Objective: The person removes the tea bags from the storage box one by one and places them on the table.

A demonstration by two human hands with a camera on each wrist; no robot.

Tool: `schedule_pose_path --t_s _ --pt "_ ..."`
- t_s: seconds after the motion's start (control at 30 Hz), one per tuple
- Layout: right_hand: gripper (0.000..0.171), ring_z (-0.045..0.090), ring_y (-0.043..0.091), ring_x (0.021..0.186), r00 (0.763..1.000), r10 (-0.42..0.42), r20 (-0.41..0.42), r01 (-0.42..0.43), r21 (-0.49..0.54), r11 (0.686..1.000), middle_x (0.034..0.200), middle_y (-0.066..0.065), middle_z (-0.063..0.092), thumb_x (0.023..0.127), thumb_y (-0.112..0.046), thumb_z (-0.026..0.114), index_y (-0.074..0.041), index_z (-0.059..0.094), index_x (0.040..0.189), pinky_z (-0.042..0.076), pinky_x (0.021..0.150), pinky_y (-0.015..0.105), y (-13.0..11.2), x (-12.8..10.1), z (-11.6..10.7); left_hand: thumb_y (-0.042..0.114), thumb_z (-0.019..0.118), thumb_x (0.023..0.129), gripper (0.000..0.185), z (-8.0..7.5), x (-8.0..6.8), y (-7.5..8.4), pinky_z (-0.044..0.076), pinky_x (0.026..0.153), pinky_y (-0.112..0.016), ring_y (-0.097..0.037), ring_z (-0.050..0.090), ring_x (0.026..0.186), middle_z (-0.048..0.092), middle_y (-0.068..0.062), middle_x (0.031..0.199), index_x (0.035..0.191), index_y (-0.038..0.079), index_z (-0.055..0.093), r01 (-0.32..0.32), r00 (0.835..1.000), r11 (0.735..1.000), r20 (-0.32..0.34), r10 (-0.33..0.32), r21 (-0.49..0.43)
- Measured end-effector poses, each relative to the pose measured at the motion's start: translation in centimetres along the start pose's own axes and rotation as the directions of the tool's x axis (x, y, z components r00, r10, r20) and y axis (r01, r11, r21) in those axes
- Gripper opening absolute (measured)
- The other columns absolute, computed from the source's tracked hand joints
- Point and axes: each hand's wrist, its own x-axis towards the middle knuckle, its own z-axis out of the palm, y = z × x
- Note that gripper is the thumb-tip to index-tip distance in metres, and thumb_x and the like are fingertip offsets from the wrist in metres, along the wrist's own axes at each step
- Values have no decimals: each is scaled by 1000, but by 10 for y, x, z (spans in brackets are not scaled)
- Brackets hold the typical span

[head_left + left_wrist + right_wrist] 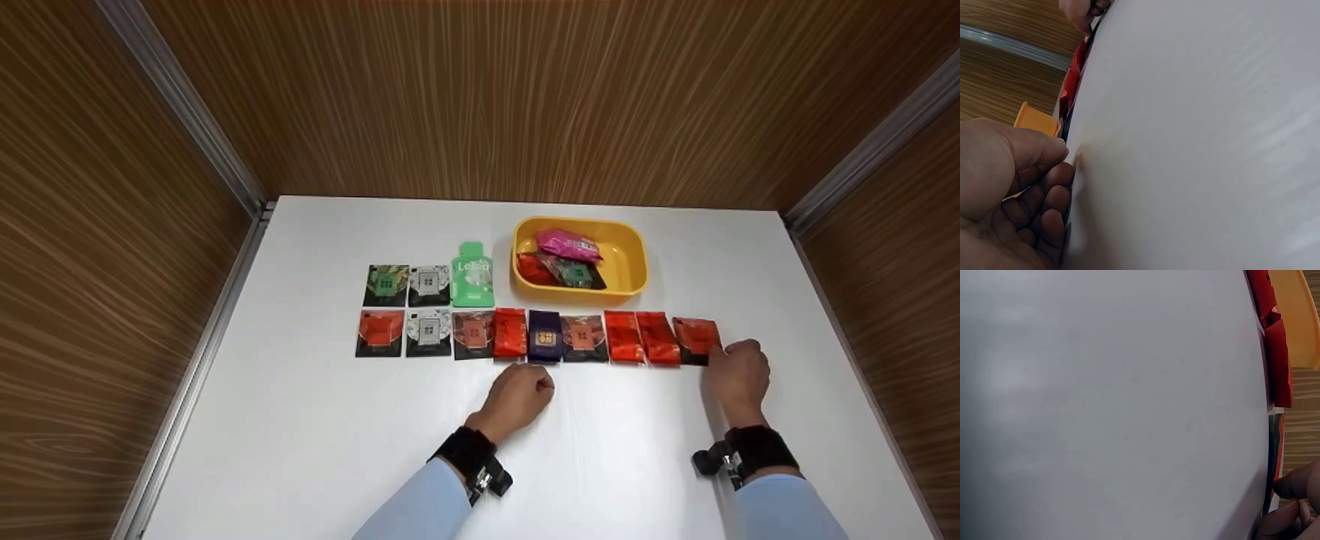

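Observation:
At the right end of a long row of packets, my right hand (739, 376) pinches the corner of a flat red-and-black sachet (696, 337). The right wrist view shows thumb and finger at the edge of this sachet (1276, 450). My left hand (517, 394) rests on the white table just below the row, near a dark purple packet (545, 336). Its fingers are loosely curled with nothing between them in the left wrist view. Beside the pinched sachet lie two shiny red packets (658, 339). Further left are another red packet (510, 332) and several flat sachets.
A yellow bin (630, 259) behind the row holds a pink packet (568, 245) and several sachets. A shorter upper row has a green sachet (386, 285), a black-and-white sachet (429, 286) and a light green pouch (472, 277). Wooden panels (480, 97) enclose the table.

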Motion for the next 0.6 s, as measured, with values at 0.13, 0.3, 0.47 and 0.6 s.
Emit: schedule_pose_path --t_s 0.13,0.3,0.47,0.6 --pt "36 62 48 98 1000 10 -12 -10 17 1000 106 33 65 104 -26 51 8 59 109 44 75 48 3 1 0 6 69 92 12 1 -1 0 53 97 -31 -15 70 85 75 2 85 86 12 77 -14 1000 1000 -15 14 -1" --pt "35 61 41 94 1000 -12 -24 13 40 999 102 28 66 103 -27 53 7 61 108 43 73 41 -4 -1 -2 7 70 92 11 0 0 1 53 96 -30 -16 69 86 75 2 84 86 12 77 -15 1000 1000 -7 15 -1" --pt "30 60 32 88 993 -97 -64 103 91 991 94 19 66 102 -25 53 3 65 103 43 70 35 -32 -4 -4 9 70 93 11 -9 6 4 48 70 -21 -8 58 72 68 6 77 85 13 76 9 998 999 58 -6 -49" --pt "29 58 26 85 989 -143 -47 149 134 980 91 13 64 103 -28 57 -1 65 101 44 69 31 -66 -6 -1 12 69 96 9 -28 16 7 46 66 -20 -5 56 70 69 6 79 90 14 76 49 996 995 85 -42 -90"
